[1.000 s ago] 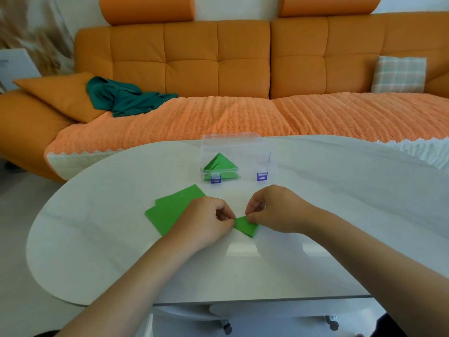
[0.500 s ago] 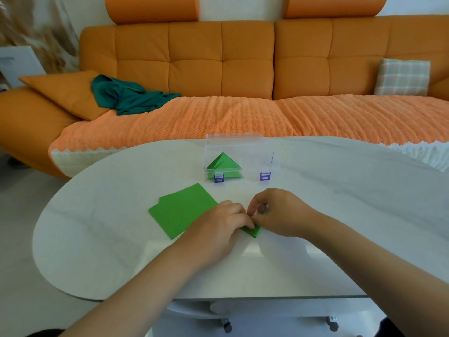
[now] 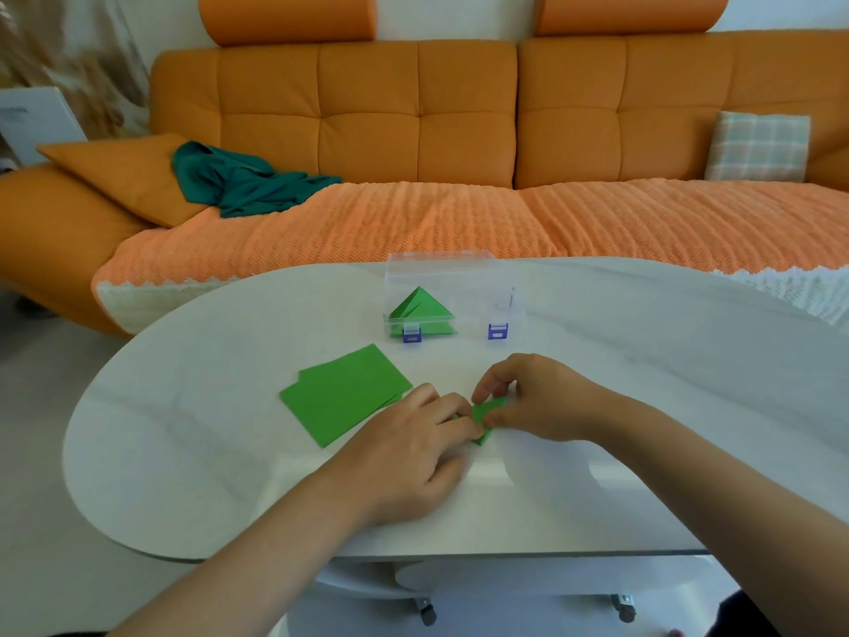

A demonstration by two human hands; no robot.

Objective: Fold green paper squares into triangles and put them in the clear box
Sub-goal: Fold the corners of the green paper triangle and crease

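Orange sofa (image 3: pixel 413 131) behind, white table (image 3: pixel 183 452) up front. Hands meet near table's front edge over small folded paper (image 3: pixel 484 416). Left hand (image 3: pixel 413 452) lies on it, fingers fairly straight, pressing it flat. Right hand (image 3: pixel 537 402) pinches paper's right side, thumb and forefinger curled. Squares (image 3: pixel 344 393) stacked just left of left hand. Box (image 3: pixel 441 278) beyond, triangles (image 3: pixel 420 310) inside.

A home living room: orange sofa (image 3: pixel 413 131) with cushions, checked pillow (image 3: pixel 758 147), low white desk (image 3: pixel 183 429).
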